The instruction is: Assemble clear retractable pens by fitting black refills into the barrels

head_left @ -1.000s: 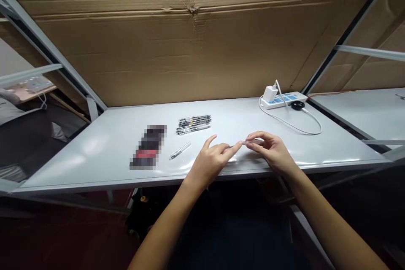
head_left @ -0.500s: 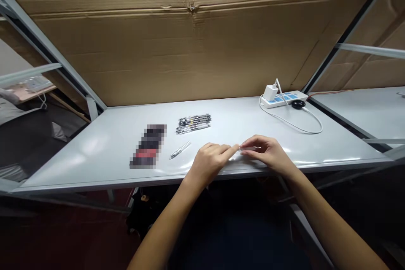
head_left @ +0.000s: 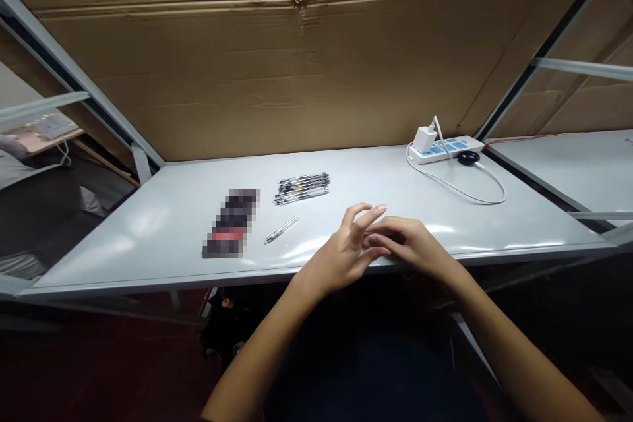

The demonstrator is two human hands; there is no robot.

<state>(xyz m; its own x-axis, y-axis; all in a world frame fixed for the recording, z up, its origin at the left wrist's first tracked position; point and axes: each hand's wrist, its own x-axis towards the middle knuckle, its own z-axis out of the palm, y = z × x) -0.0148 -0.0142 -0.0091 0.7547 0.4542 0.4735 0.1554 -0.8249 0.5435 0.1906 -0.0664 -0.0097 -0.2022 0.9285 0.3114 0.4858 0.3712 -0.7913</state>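
Fingers (head_left: 363, 216) of the left hand (head_left: 341, 257) fan apart, with the index and middle fingers lifted and spread above the tabletop (head_left: 148, 237), while the lower fingers curl inward toward the right hand (head_left: 413, 244). The right hand's fingers lie pressed together and curved over toward the left hand, their tips reaching just beside it. Between the two hands, a small dark shape (head_left: 382, 237) shows at the right fingertips, mostly hidden by the fingers, so I cannot tell what it is or whether it is pinched. Both hands hover low over the near edge of the pale grey tabletop. At about ten o'clock from the hands lies a bundle of pens (head_left: 301, 189), side by side. Nearer, at about nine o'clock, a single clear pen (head_left: 281, 230) lies on its own at a slant, and just beyond it sits a pixelated package (head_left: 231, 224) with a red band, too blurred to read. At about two o'clock, against the back of the tabletop, is a white power strip (head_left: 445, 150) with blue switches. A white charger (head_left: 424, 139) stands plugged into it, and a white cable (head_left: 457, 192) loops out in front. Behind everything rises a creased corrugated cardboard sheet (head_left: 297, 59), held within a grey metal shelf frame (head_left: 64, 59).
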